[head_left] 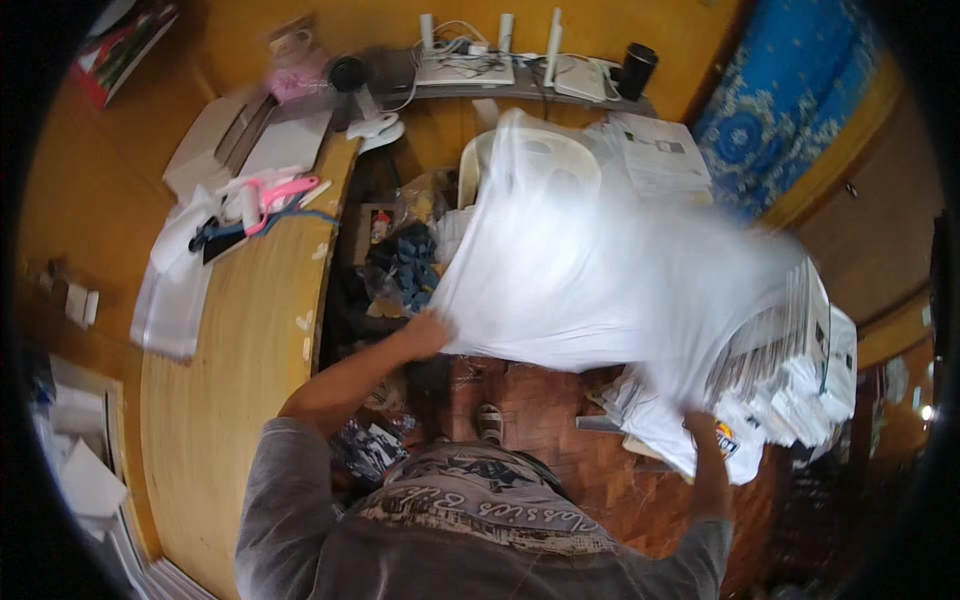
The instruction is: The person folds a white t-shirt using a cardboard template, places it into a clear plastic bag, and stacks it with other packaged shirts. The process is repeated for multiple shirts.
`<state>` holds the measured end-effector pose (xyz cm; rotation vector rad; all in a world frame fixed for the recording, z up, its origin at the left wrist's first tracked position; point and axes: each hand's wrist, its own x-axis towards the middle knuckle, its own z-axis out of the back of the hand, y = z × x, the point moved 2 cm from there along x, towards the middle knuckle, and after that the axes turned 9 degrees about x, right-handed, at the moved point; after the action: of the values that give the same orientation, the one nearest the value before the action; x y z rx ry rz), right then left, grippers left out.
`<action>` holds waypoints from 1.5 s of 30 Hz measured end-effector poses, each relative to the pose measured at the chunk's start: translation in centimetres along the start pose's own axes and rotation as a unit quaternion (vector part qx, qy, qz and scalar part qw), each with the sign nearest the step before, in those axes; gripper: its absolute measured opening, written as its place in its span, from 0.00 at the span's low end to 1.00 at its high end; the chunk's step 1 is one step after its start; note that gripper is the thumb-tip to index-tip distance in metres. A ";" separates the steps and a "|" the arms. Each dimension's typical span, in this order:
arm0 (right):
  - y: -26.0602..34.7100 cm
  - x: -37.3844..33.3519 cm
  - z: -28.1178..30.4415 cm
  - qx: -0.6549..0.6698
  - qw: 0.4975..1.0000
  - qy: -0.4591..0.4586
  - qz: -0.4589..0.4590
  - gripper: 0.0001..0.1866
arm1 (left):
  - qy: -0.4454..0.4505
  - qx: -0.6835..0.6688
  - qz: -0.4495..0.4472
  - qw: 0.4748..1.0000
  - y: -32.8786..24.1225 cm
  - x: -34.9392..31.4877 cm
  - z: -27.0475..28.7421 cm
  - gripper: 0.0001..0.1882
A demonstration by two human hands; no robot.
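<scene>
A large white cloth [580, 270] is spread in the air in front of me, blurred by motion; whether it is a garment I cannot tell. At its near left edge my left hand [430, 332] is closed on it. My right hand [700, 422], also blurred, grips its near right end, beside a small colourful print. Behind the cloth stands a cream plastic chair [473, 172], partly covered from view. Close to my right hand is a tall stack of folded white items in clear sleeves [790, 370].
On the left runs a wooden table [240, 330] with a pink-handled lint roller [270, 195] and clear plastic bags [165, 310]. White routers [465, 68] and a black cup [637, 70] sit on the back shelf. Bags of dark scraps [408, 265] lie under the table's edge. A blue curtain [780, 110] hangs at right.
</scene>
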<state>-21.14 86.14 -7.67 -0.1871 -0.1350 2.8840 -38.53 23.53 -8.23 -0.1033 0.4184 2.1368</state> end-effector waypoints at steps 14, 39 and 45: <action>10.4 11.0 22.9 0.376 0.861 -0.213 0.270 0.12 | -0.162 -0.371 0.447 0.797 -2.0 -28.0 19.0 0.12; 94.2 9.4 46.0 0.282 0.645 -0.120 0.700 0.14 | -0.151 0.067 0.930 0.329 -30.5 -64.2 33.2 0.08; 97.4 13.1 59.5 0.536 0.419 -0.121 0.723 0.14 | -0.347 0.166 0.849 0.363 -31.3 -71.8 37.9 0.09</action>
<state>-65.21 -9.04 39.15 0.7319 3.1662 3.1360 31.07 -4.38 35.80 2.4680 0.3958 3.3725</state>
